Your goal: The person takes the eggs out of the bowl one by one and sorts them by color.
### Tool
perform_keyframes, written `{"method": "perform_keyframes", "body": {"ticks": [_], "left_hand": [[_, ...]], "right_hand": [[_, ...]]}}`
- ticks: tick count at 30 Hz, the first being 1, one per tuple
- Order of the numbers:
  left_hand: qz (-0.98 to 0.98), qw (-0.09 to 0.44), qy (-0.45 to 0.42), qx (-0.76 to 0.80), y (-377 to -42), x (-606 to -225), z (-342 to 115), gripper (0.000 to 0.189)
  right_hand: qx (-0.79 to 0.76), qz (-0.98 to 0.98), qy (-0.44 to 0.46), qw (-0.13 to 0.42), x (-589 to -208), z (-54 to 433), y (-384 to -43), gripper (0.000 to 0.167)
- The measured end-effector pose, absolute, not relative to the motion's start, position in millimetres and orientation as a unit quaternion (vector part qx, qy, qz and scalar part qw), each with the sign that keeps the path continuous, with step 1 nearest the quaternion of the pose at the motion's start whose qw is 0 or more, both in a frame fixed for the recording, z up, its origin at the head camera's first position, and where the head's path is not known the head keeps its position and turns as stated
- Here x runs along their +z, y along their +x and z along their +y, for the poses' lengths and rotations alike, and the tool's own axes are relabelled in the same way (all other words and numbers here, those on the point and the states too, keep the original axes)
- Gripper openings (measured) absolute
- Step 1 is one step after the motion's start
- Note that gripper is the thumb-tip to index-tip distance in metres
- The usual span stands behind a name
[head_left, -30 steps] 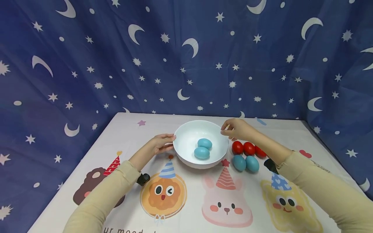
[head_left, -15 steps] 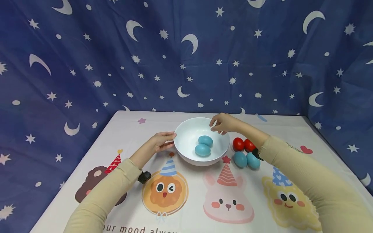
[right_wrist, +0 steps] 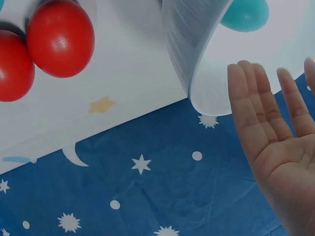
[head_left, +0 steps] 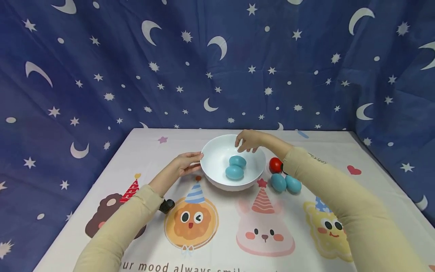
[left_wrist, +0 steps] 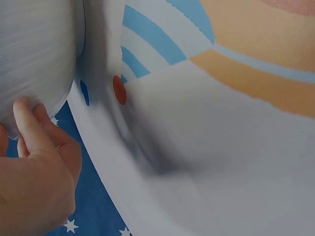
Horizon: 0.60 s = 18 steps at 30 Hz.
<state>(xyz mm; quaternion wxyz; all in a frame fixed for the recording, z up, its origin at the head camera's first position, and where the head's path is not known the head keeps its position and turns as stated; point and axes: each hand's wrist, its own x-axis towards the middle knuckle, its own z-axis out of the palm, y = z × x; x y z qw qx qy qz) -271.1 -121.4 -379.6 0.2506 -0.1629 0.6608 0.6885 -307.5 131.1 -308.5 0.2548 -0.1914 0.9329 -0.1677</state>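
Observation:
A white bowl point(head_left: 217, 149) stands on the table with two blue eggs point(head_left: 234, 172) lying in it. At its left side my left hand point(head_left: 186, 163) holds the bowl, thumb at the rim and fingers against the outer wall point(left_wrist: 39, 64). Over the bowl's back right part hovers my right hand point(head_left: 249, 140), its fingers loosely bent downward and nothing between them. In the right wrist view the fingers point(right_wrist: 240, 93) are extended, with the bowl's wall point(right_wrist: 189, 44) to their left and a blue egg point(right_wrist: 248, 14) beyond.
Right of the bowl, two more blue eggs point(head_left: 278, 182) lie beside a red egg point(head_left: 275, 165). A second red egg point(right_wrist: 12, 66) shows in the right wrist view; my right sleeve point(head_left: 326, 181) covers that spot from above. A starry blue curtain point(head_left: 217, 94) closes off the table's back.
My right hand has moved left, from the bowl's right rim to over its inside, and its sleeve now hides more red eggs. The left hand stays at the bowl.

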Motion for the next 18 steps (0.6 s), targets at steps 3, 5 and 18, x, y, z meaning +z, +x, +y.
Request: {"method": "perform_keyframes", "body": {"ticks": [3,5,18], "left_hand": [[0.658,0.253,-0.159,0.691,-271.2,-377.3,-122.2,0.048],[0.655,0.252,-0.157,0.695,-270.7,-376.3,-122.8,0.047],[0.656,0.251,-0.158,0.694,-271.5,-381.8,-120.7,0.048]], "right_hand": [[-0.161,0.933,-0.188,0.26,-310.0,127.8,-312.2,0.034],[-0.164,0.934,-0.183,0.259,-311.4,125.3,-313.7,0.033],[-0.159,0.937,-0.162,0.265,-333.9,114.8,-308.6,0.031]]}}
